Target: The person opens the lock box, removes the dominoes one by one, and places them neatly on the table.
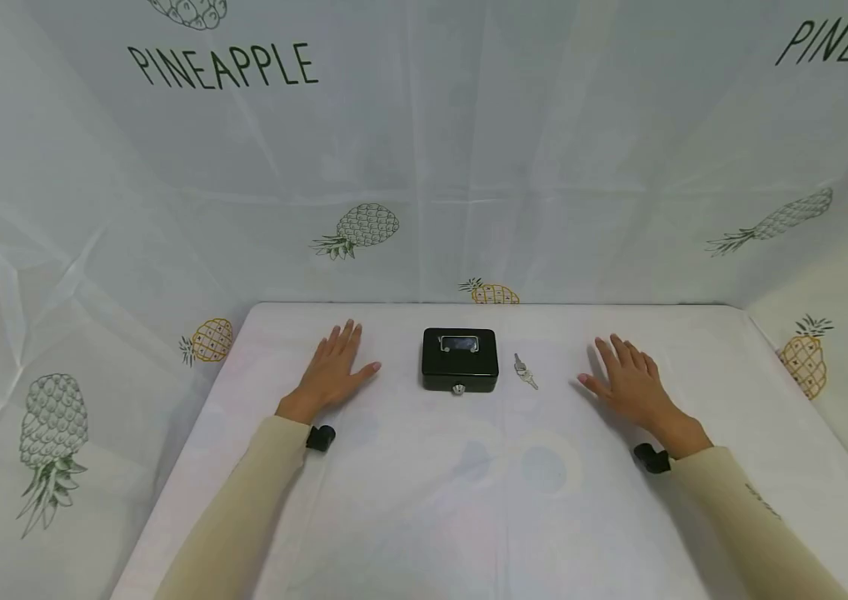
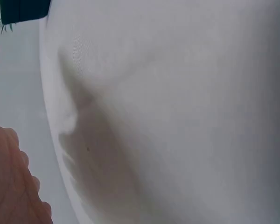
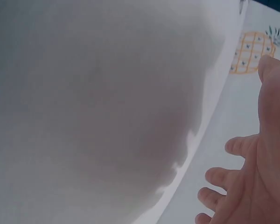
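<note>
While beige sleeves (image 1: 240, 508) reach in from the bottom corners of the frame, the right hand (image 1: 634, 390), right of centre, hovers over the white table (image 1: 409, 517) with its fingers extended and apart. The left hand (image 1: 330, 372), left of centre, has straight fingers and its thumb spread away. Between them, near mid-frame, sits a closed black box (image 1: 445, 368) with a front lock (image 1: 457, 389); keys (image 1: 524, 372) lie just beside its right side. Beyond, a pale cloth (image 1: 544, 125) printed with pineapples (image 1: 367, 225) fills the top.
</note>
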A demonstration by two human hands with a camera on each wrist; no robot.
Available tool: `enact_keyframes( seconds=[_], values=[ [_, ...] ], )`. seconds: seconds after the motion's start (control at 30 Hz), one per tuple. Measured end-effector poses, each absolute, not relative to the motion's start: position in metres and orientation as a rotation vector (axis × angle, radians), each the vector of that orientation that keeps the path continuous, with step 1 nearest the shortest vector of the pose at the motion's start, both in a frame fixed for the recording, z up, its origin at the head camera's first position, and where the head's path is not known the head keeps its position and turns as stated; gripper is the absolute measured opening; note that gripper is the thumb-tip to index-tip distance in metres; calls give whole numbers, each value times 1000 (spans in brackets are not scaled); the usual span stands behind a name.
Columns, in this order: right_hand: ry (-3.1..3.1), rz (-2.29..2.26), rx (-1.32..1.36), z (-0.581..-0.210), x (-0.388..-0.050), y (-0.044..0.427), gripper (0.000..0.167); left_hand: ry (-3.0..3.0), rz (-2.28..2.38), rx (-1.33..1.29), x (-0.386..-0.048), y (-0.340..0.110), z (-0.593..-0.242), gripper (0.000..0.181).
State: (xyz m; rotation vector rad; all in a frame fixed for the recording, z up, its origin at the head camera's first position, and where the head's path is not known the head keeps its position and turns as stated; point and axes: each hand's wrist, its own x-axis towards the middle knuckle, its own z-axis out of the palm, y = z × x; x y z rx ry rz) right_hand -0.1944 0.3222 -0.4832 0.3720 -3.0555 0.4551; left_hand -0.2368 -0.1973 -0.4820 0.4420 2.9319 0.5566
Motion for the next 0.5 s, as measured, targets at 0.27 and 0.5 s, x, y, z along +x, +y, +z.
enact_keyframes(
  seconds=[0.27,0.5],
  values=[
    [-3057,447,407,-483,-196,305,82,2909,563,497,-237,-183,-482,97],
    [-3064,438,432,-483,-199,292,79,2905,550,531,-233,-170,-479,98]
  ],
)
